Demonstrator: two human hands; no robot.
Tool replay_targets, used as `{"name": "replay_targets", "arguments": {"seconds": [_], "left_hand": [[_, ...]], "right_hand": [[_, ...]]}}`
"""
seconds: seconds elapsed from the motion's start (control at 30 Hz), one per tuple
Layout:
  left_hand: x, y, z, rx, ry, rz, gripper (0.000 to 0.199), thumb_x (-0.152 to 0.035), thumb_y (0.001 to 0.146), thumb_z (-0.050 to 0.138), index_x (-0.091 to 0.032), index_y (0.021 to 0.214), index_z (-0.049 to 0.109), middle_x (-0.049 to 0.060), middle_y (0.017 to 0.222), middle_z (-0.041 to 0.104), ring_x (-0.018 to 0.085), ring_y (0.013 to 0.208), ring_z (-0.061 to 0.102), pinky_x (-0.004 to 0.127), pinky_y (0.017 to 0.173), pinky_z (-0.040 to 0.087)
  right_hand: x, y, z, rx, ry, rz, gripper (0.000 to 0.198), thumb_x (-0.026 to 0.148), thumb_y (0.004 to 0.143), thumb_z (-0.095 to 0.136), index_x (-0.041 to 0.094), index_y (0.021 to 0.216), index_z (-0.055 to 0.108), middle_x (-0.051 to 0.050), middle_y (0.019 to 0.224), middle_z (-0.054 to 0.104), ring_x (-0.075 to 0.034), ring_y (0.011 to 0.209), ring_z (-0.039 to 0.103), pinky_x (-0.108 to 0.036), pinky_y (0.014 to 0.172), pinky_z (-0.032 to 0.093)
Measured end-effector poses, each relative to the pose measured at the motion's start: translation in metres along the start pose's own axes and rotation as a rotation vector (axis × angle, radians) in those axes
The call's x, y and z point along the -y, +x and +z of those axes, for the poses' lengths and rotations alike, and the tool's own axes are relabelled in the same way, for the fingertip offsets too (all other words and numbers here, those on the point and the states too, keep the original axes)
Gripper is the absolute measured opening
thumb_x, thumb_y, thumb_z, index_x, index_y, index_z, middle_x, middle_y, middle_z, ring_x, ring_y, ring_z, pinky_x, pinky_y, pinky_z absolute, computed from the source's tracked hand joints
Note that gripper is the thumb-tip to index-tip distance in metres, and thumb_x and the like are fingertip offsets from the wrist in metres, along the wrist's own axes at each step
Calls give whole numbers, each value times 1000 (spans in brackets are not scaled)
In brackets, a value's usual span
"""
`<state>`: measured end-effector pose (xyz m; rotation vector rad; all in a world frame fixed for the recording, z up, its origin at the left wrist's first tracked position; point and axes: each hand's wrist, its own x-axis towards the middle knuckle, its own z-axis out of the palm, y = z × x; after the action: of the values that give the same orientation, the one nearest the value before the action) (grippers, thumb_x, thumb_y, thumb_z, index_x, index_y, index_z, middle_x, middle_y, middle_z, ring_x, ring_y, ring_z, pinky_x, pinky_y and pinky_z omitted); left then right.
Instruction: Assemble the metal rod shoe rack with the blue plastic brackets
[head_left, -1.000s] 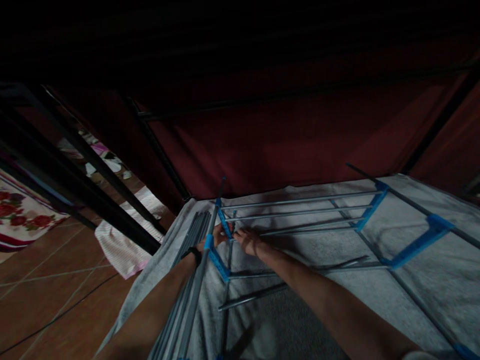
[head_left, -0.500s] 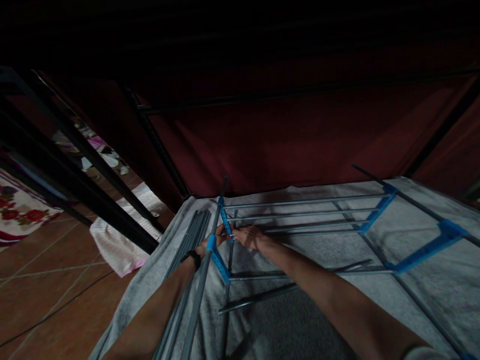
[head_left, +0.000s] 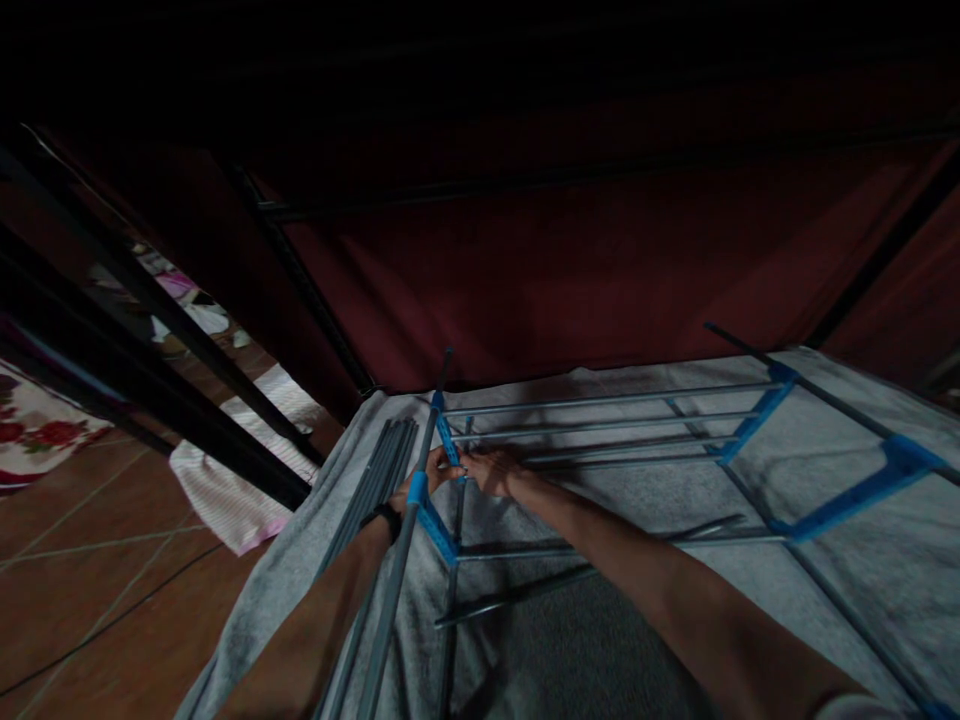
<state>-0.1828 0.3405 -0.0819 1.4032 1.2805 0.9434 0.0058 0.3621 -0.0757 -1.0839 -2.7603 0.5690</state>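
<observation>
A frame of grey metal tubes joined by blue plastic brackets lies in front of me. My left hand (head_left: pixel 433 474) reaches past the left upright tube (head_left: pixel 397 580), its fingers closed around the left upper blue bracket (head_left: pixel 448 438). Against the lower end of that bracket, my right hand (head_left: pixel 489 471) pinches with fingertips close to the left ones. What sits between the right fingertips is hidden. A crossbar tube (head_left: pixel 622 464) runs from beside the right hand to the right upper blue bracket (head_left: pixel 754 425). The left lower blue bracket (head_left: pixel 437 530) lies just below my hands.
Several loose grey tubes (head_left: pixel 379 470) lie bundled left of the frame. Other loose tubes (head_left: pixel 510 598) rest on the grey blanket (head_left: pixel 577 660). Dark metal bars (head_left: pixel 225 430) stand at left, near a striped cloth (head_left: pixel 217 490) on the tiled floor. A dark red panel (head_left: pixel 570 290) rises behind.
The view has shifted slightly. Both hands stay at the same bracket, with the fingertips slightly repositioned against each other.
</observation>
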Motion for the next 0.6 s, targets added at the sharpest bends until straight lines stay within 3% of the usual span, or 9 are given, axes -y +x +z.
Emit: {"name": "replay_targets", "arguments": {"seconds": [0.07,0.2,0.37,0.6], "left_hand": [[-1,-1,-1,26,37,6,55,-42,50,98,-23,96,75,8,93,76,36,110,68,46,102,52],[-3,-3,-1,33,71,21,58,-48,48,96,-26,96,73,9,98,76,37,116,64,46,101,52],[-3,-4,1,21,53,10,56,-48,48,97,-25,92,72,8,97,76,38,117,62,44,103,50],[0,-4,2,0,-18,4,51,-50,55,95,-23,92,73,10,91,75,39,115,65,46,100,51]], "right_hand": [[0,-1,3,1,8,22,33,22,98,54,22,131,62,-11,122,75,-27,108,71,-36,88,55],[-2,1,2,-6,-34,7,35,29,102,52,22,136,60,-12,117,77,-29,104,73,-39,89,55],[-5,5,-7,37,-44,-26,27,32,102,53,25,123,66,-9,119,77,-27,104,72,-35,84,56],[-6,8,-14,81,30,38,23,39,99,58,27,114,71,-6,115,77,-26,101,72,-32,79,55]]}}
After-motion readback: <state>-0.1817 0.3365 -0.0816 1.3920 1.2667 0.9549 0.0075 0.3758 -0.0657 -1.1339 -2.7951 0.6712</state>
